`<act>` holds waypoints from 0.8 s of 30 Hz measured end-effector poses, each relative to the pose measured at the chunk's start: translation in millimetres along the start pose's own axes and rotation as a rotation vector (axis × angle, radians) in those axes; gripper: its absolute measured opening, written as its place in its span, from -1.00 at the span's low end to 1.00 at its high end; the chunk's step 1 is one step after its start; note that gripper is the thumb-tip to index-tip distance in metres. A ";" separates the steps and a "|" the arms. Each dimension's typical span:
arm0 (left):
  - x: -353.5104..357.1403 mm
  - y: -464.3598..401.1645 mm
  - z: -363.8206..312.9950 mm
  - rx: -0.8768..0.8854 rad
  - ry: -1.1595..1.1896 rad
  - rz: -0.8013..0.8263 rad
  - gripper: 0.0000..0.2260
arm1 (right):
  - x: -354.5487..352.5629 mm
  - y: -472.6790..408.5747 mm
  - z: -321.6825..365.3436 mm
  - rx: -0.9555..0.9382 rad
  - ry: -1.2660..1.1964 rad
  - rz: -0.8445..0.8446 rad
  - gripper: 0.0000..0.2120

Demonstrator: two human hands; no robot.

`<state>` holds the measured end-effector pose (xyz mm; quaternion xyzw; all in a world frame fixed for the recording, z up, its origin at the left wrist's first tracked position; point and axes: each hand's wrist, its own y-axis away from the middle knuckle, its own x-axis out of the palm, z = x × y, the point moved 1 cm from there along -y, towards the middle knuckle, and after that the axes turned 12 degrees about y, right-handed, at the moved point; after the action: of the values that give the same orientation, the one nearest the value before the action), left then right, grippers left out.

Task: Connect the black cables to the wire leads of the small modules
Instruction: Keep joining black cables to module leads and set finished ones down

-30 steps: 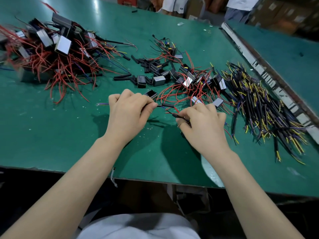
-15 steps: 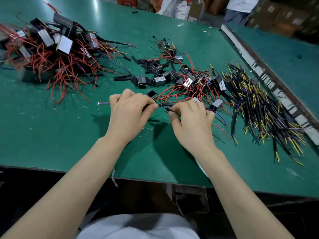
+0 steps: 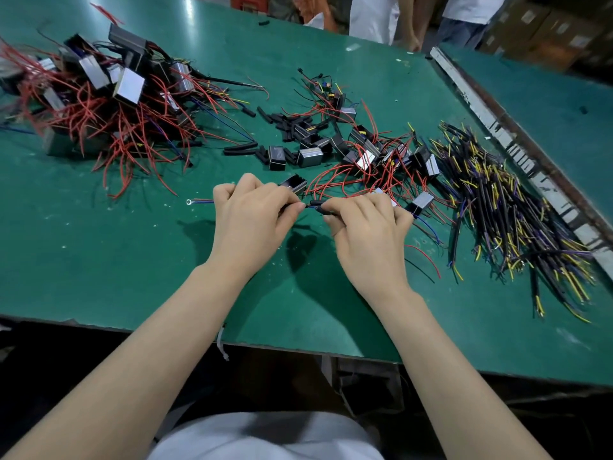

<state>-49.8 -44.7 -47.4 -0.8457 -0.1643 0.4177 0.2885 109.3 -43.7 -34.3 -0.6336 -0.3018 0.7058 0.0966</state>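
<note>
Step in hand: joining one cable to one lead. Both hands sit close together above the bench (image 3: 99, 260). The left hand (image 3: 252, 220) is curled round thin wires (image 3: 199, 201); the right hand (image 3: 368, 227) pinches a black cable (image 3: 316, 204), its end almost meeting the left fingertips. Next move calls for fine alignment. Beyond: three heaps, namely loose modules (image 3: 365, 154), black cables (image 3: 514, 220) at right, and wired units (image 3: 109, 104) at far left. The pieces are too tangled to count.

Green table (image 3: 99, 260); red-wired modules (image 3: 365, 157); black cables (image 3: 517, 214); black sleeves (image 3: 240, 148)
</note>
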 end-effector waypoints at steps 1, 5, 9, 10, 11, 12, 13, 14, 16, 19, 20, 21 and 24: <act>0.6 0.4 0.6 -0.015 -0.004 0.012 -0.85 | 1.6 0.7 -0.1 0.015 -0.024 0.010 -0.88; 2.2 1.9 0.5 -0.063 -0.020 0.056 -0.89 | 7.8 3.9 -0.1 0.092 -0.132 0.091 -0.86; 0.5 2.1 -2.6 0.003 -0.029 0.069 -0.87 | 9.1 3.8 -1.3 0.142 -0.162 0.082 -0.86; 0.0 1.7 -2.9 0.012 -0.026 0.079 -0.85 | 8.9 3.7 -1.6 0.155 -0.172 0.076 -0.86; -0.4 1.5 -3.1 0.015 -0.024 0.089 -0.84 | 8.8 3.7 -1.7 0.165 -0.182 0.070 -0.86; -0.6 1.6 -3.2 0.015 -0.019 0.098 -0.83 | 8.8 4.0 -1.8 0.169 -0.189 0.067 -0.86; -0.6 2.0 -3.0 0.013 -0.012 0.106 -0.82 | 8.9 4.7 -1.9 0.167 -0.193 0.063 -0.86; -0.4 2.3 -2.7 0.012 -0.002 0.113 -0.81 | 8.9 5.2 -2.2 0.164 -0.193 0.057 -0.87; -0.4 3.1 -1.9 0.017 0.026 0.127 -0.81 | 8.7 5.9 -2.4 0.156 -0.197 0.041 -0.87; 0.1 3.7 -1.5 0.032 0.053 0.148 -0.81 | 7.7 6.9 -2.2 0.130 -0.195 -0.007 -0.89; 0.6 3.8 -1.7 0.038 0.049 0.153 -0.80 | 7.2 7.3 -1.6 0.116 -0.182 -0.029 -0.90; 1.0 4.0 -1.9 0.044 0.042 0.155 -0.81 | 6.8 7.8 -0.8 0.095 -0.161 -0.055 -0.90; 2.1 4.5 -1.4 0.062 0.038 0.144 -0.81 | 7.1 8.7 1.1 0.044 -0.086 -0.128 -0.92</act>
<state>-47.2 -47.6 -50.8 -0.8538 -0.0847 0.4260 0.2870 109.1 -47.3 -45.0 -0.5797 -0.3302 0.7312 0.1421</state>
